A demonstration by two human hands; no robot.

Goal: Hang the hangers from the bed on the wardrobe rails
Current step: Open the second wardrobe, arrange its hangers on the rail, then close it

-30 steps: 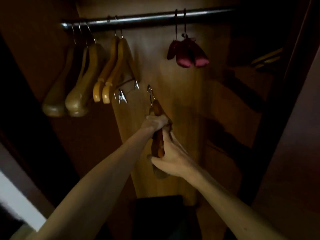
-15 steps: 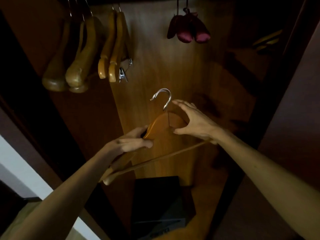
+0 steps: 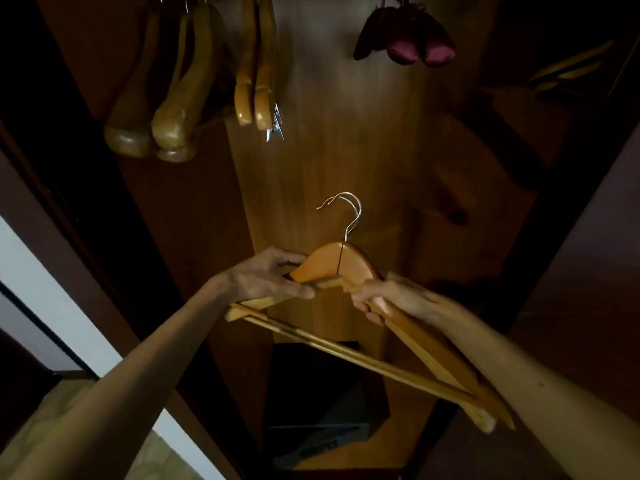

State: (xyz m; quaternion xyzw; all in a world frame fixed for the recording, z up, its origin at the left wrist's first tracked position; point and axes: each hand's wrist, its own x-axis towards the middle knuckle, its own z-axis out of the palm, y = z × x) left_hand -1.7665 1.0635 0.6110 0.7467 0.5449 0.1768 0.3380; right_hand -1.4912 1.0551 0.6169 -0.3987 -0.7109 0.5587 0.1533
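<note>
Nearest, two bare forearms reaching into the open wardrobe. Left hand (image 3: 266, 277) curled round the left shoulder of the wooden hangers (image 3: 332, 266), thumb pressing along the lower edge; right hand (image 3: 384, 299) wrapped round the right arm of the same bundle. Two steel hooks (image 3: 346, 211) overlapping, so apparently two hangers stacked and held together, hooks up, well below the rail, not yet on it. Beneath them, a dark box (image 3: 311, 393) on the wardrobe floor. Farther back and higher, several broad wooden hangers (image 3: 180, 88) already suspended toward the left side, a slimmer pair with metal clips (image 3: 258, 64) beside them, and padded purple hangers (image 3: 415, 43) toward the right. Rail itself out of frame above. Judged partway through: several hung, this held pair left to lift and hook; bed unseen, remaining count unknown.
</note>
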